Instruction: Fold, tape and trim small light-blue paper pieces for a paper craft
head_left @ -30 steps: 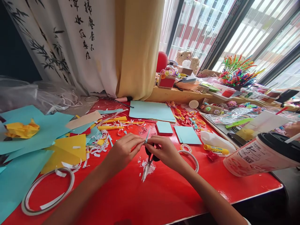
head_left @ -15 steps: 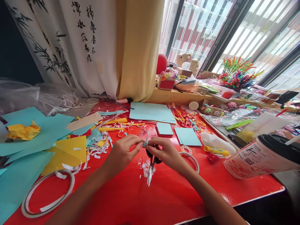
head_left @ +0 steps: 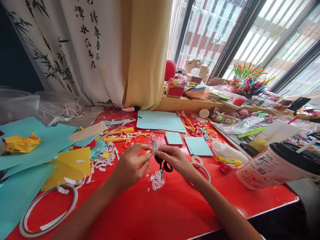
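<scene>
Above the middle of the table, a small folded piece of light blue paper (head_left: 155,142) stands with its narrow point upward. My left hand (head_left: 135,161) is closed, pinching the paper's lower left side between thumb and fingertips. My right hand (head_left: 173,158) is closed too, its thumb and forefinger at the paper's lower right. Black-handled scissors (head_left: 167,166) hang from the right hand's fingers, blades downward; the fingers partly hide the handles. Below the scissors lies a small heap of white paper scraps (head_left: 157,182) on the red table (head_left: 140,213).
Blue sheets (head_left: 27,173), a yellow sheet (head_left: 68,163) and a tape roll (head_left: 75,196) lie left. Beyond the hands are stacked blue squares (head_left: 174,138) and larger blue cards (head_left: 198,146). Another tape roll (head_left: 207,173), a yellow glue stick (head_left: 228,161) and a lidded cup (head_left: 265,170) occupy the right.
The blue paper shows more of its pointed shape between the fingertips. The scissors have swung, so their blades look shorter and no longer reach toward me. The view has shifted slightly.
</scene>
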### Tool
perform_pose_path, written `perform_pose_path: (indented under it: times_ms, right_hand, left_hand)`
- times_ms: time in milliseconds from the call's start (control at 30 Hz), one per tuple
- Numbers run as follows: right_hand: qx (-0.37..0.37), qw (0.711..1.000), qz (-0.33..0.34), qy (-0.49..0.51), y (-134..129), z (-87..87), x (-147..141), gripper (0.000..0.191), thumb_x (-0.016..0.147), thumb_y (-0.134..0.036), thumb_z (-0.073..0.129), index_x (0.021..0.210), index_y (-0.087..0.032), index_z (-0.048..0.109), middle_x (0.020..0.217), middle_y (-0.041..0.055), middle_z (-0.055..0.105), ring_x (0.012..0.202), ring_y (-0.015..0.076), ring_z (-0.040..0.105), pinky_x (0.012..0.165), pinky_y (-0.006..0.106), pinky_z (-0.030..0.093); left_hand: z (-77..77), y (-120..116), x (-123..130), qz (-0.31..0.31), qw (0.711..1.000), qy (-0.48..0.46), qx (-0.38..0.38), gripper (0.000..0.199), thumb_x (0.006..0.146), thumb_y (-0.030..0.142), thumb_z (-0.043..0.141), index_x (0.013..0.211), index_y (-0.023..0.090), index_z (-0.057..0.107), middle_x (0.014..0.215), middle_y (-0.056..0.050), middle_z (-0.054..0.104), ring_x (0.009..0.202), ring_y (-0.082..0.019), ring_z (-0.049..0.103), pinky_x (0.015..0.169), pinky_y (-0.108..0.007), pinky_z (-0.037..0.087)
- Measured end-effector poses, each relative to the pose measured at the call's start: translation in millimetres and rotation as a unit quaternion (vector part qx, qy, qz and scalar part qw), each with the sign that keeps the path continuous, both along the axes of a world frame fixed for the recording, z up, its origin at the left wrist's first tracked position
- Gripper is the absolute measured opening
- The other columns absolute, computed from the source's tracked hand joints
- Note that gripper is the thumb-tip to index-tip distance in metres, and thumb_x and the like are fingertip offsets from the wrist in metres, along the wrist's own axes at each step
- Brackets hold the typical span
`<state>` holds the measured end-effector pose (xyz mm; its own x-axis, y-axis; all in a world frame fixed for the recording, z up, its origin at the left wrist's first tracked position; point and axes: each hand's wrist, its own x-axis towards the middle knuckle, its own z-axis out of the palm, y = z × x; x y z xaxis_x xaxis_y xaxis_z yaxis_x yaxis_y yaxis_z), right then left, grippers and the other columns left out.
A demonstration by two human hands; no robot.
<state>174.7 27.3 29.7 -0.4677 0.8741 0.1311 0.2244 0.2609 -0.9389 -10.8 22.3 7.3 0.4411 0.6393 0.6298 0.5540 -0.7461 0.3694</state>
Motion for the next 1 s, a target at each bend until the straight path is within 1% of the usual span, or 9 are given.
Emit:
perform_pose_path:
  times_ms: [67,133,233,400,600,667,733,833,1000]
  right_hand:
    - [-0.026,1.0,0.012,-0.003,1,1.5,1,0.031,0.085,-0.041,0.044,0.069,-0.014,0.051,0.063,-0.0009,0.047,0.053,0.0065,0.041,0.047,0.018,0.033]
    - [-0.039,0.999,0.022,-0.019,3,2.4,2,0.032,0.084,-0.042,0.044,0.069,-0.014,0.05,0.06,-0.0019,0.045,0.049,0.0057,0.038,0.043,0.018,0.03]
    - [-0.034,0.998,0.036,-0.034,4,2.4,2,0.029,0.085,-0.04,0.044,0.071,-0.015,0.051,0.062,-0.0017,0.044,0.051,0.006,0.038,0.044,0.018,0.029]
    - [0.004,0.998,0.034,-0.059,3,3.2,-1,0.015,0.081,-0.027,0.05,0.074,-0.015,0.055,0.067,-0.0009,0.046,0.06,0.008,0.038,0.054,0.021,0.031]
    - [-0.034,0.998,0.039,-0.021,3,5.4,1,0.013,0.081,-0.026,0.048,0.077,-0.015,0.056,0.067,-0.0018,0.043,0.06,0.0083,0.036,0.054,0.022,0.028]
    - [-0.047,0.998,0.038,-0.019,3,6.6,2,0.014,0.081,-0.027,0.05,0.079,-0.015,0.057,0.068,-0.0016,0.044,0.06,0.0084,0.036,0.054,0.022,0.028]
    - [-0.044,0.998,0.032,-0.025,3,7.6,1,0.015,0.08,-0.028,0.051,0.079,-0.015,0.058,0.067,-0.0015,0.046,0.059,0.0084,0.036,0.053,0.022,0.027]
    - [0.007,0.999,0.022,-0.043,2,6.7,-1,0.016,0.08,-0.029,0.053,0.077,-0.015,0.061,0.068,-0.0009,0.049,0.062,0.0088,0.038,0.055,0.023,0.028]
    - [0.058,0.996,0.023,-0.061,2,0.2,-4,0.02,0.082,-0.031,0.052,0.08,-0.016,0.065,0.068,-0.0007,0.048,0.061,0.0089,0.038,0.055,0.023,0.029]
  left_hand:
    - [7.3,0,-1,0.008,0.989,-0.086,-0.124,0.025,0.085,0.023,0.044,0.102,0.025,0.062,0.098,-0.005,0.057,0.092,-0.017,0.053,0.08,-0.031,0.043]
    - [12.9,0,-1,0.023,0.957,-0.156,-0.245,0.029,0.084,0.033,0.046,0.112,0.029,0.055,0.092,-0.002,0.058,0.087,-0.015,0.055,0.078,-0.029,0.045]
    - [14.6,3,0,0.01,0.924,-0.19,-0.33,0.035,0.082,0.04,0.049,0.116,0.031,0.05,0.085,0.001,0.058,0.081,-0.014,0.057,0.075,-0.027,0.045]
    - [10.7,5,3,0.004,0.954,-0.13,-0.269,0.022,0.081,0.038,0.051,0.098,0.029,0.06,0.098,-0.001,0.051,0.092,-0.014,0.052,0.082,-0.026,0.043]
    - [11.0,5,1,0.034,0.983,-0.057,-0.172,0.019,0.083,0.037,0.047,0.095,0.032,0.061,0.125,0.0,0.04,0.115,-0.019,0.037,0.097,-0.037,0.032]
    - [12.7,5,-1,0.039,0.984,-0.04,-0.168,0.017,0.081,0.039,0.05,0.09,0.029,0.06,0.113,0.0,0.051,0.11,-0.021,0.04,0.096,-0.041,0.03]
    - [14.9,4,-2,0.05,0.976,-0.048,-0.207,0.018,0.08,0.042,0.051,0.083,0.026,0.058,0.095,0.001,0.059,0.097,-0.019,0.048,0.091,-0.041,0.034]
    - [16.7,2,0,0.083,0.963,-0.084,-0.243,0.02,0.078,0.044,0.052,0.079,0.025,0.058,0.088,0.003,0.061,0.085,-0.017,0.053,0.083,-0.037,0.037]
    - [13.3,0,3,0.088,0.986,-0.068,-0.122,0.012,0.079,0.035,0.055,0.078,0.024,0.06,0.081,0.003,0.063,0.081,-0.016,0.053,0.078,-0.033,0.036]
